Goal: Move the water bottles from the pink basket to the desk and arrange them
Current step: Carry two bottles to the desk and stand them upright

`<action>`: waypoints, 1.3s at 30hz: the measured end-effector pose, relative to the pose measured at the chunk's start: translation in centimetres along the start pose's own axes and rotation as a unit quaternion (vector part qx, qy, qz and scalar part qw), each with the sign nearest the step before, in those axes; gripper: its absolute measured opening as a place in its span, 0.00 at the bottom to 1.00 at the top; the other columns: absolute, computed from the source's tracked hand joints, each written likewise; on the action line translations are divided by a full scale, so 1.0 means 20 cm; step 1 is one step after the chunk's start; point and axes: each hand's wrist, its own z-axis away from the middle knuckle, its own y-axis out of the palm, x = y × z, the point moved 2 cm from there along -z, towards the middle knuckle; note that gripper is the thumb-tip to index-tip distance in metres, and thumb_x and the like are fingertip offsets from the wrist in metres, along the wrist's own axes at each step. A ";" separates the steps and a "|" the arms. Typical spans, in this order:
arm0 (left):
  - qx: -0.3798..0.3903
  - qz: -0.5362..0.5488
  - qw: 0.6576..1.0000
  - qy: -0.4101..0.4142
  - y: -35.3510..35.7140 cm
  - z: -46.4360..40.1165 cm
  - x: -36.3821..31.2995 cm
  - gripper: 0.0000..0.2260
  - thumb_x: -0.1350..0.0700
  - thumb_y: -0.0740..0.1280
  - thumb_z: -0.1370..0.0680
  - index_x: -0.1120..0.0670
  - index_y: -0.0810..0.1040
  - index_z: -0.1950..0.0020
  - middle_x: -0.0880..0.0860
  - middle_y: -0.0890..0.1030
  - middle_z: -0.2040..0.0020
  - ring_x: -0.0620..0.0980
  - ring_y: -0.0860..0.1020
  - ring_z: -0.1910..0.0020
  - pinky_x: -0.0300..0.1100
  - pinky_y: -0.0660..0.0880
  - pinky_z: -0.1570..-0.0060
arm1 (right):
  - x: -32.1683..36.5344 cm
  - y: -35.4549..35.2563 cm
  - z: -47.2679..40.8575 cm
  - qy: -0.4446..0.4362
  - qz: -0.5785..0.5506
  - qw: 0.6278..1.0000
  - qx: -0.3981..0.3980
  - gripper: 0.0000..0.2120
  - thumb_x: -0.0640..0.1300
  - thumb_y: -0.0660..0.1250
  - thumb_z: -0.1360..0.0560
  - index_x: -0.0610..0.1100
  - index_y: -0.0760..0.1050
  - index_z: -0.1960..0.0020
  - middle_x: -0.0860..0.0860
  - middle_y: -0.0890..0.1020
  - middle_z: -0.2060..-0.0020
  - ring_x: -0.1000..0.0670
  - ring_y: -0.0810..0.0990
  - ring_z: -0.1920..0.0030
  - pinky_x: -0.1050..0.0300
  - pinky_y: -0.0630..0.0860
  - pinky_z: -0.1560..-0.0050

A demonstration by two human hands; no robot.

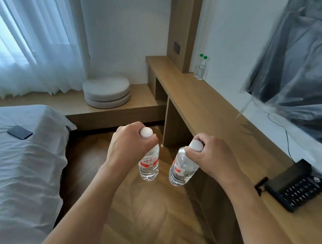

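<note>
My left hand (125,148) grips one bottle (149,163) by its neck; my right hand (209,157) grips another (181,170); both hang above the floor (141,215).

White bed (17,169) on the left, a dark phone (19,132) lying flat near its corner. Sheer curtains (29,38) hang over the window. Two round cushions (107,92) are stacked on the low wooden platform (119,111). A black telephone (295,186) lies at the right, beneath a plastic-covered television (299,70). Dark wall switch (176,47) on the wooden panel, wooden floor (147,215) below.
</note>
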 end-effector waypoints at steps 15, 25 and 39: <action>0.018 -0.018 1.000 -0.011 0.30 -1.39 0.40 0.09 0.46 0.71 0.28 0.51 0.81 0.58 0.45 0.80 0.65 0.42 0.77 0.66 0.33 0.65 0.70 | 0.03 0.38 -1.43 0.050 -0.028 0.998 0.012 0.11 0.57 0.69 0.30 0.51 0.75 0.59 0.54 0.79 0.66 0.52 0.79 0.63 0.51 0.80 0.62; -0.003 -0.012 1.000 0.004 0.39 -2.31 0.62 0.08 0.46 0.71 0.28 0.50 0.80 0.59 0.44 0.80 0.66 0.43 0.78 0.66 0.32 0.64 0.71 | 0.12 0.52 -2.37 0.062 -0.052 0.997 -0.008 0.10 0.57 0.69 0.31 0.52 0.75 0.57 0.55 0.79 0.65 0.53 0.79 0.62 0.50 0.80 0.62; 0.062 0.018 0.996 0.054 0.65 -3.63 0.94 0.08 0.47 0.71 0.28 0.51 0.80 0.58 0.45 0.79 0.65 0.43 0.77 0.65 0.33 0.65 0.70 | 0.25 0.82 -3.57 0.129 -0.056 0.990 -0.024 0.10 0.58 0.70 0.32 0.52 0.74 0.59 0.55 0.79 0.65 0.54 0.78 0.62 0.48 0.81 0.61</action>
